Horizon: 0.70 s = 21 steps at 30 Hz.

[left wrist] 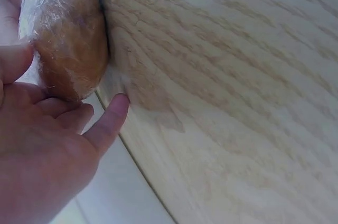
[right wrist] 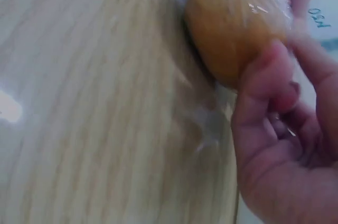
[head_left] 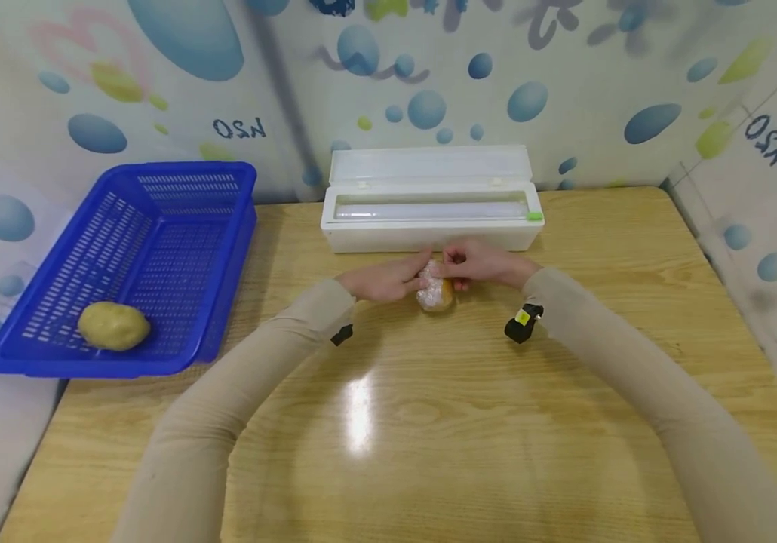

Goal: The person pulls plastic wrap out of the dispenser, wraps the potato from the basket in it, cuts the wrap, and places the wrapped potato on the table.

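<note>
A potato point(head_left: 434, 293) wrapped in clear cling film sits on the table just in front of the white film dispenser box. From its left side my left hand point(head_left: 388, 279) holds it, the thumb on the film and other fingers curled beneath, as the left wrist view shows. My right hand point(head_left: 480, 262) is at its other end, with thumb and forefinger pinching at the wrapped surface. The right wrist view shows the yellowish potato point(right wrist: 232, 28) under creased, shiny film, with the right thumb tip against it and the remaining fingers curled in.
The white dispenser box point(head_left: 429, 237) stands against the back wall, lid raised, with a film roll point(head_left: 429, 211) inside. At the left, a blue plastic basket point(head_left: 225, 302) holds one unwrapped potato point(head_left: 113, 326). Patterned sheeting point(head_left: 429, 75) covers the walls around the wooden table point(head_left: 443, 437).
</note>
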### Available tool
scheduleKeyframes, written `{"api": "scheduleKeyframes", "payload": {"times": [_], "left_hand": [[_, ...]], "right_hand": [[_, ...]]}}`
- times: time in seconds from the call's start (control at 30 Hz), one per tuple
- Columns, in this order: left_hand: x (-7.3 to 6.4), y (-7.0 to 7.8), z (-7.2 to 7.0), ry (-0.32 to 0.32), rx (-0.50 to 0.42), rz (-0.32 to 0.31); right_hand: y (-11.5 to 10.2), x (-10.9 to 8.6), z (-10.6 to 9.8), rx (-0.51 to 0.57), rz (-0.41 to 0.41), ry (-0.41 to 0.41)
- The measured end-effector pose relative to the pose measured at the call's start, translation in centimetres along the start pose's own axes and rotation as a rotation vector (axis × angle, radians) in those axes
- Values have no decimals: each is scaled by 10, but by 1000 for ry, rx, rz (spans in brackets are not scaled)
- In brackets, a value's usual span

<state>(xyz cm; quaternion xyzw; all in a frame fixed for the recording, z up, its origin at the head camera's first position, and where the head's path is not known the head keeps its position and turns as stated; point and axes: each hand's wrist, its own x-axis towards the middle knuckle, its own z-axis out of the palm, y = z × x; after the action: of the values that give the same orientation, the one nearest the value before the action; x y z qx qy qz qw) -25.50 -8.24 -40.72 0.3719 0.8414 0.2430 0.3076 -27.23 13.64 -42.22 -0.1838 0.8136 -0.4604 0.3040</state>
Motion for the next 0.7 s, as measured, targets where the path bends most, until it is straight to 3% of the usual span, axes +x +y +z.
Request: {"api": "scheduleKeyframes", "payload": {"times": [0.1,0.23,0.33,0.53,0.7], "left_hand": [[2,1,1,53,9,25],[-1,8,3,231,78,82],[-7,12,5,314,154,126],[-13,12,6,242,214,146],[-10,7,5,262,198,144]], "right_hand": [[2,-2,0,17,14,10],[1,-1,2,68,41,38],[0,1,4,99,62,47],[4,1,2,115,73,36],[10,-1,-1,101,8,-5]]}}
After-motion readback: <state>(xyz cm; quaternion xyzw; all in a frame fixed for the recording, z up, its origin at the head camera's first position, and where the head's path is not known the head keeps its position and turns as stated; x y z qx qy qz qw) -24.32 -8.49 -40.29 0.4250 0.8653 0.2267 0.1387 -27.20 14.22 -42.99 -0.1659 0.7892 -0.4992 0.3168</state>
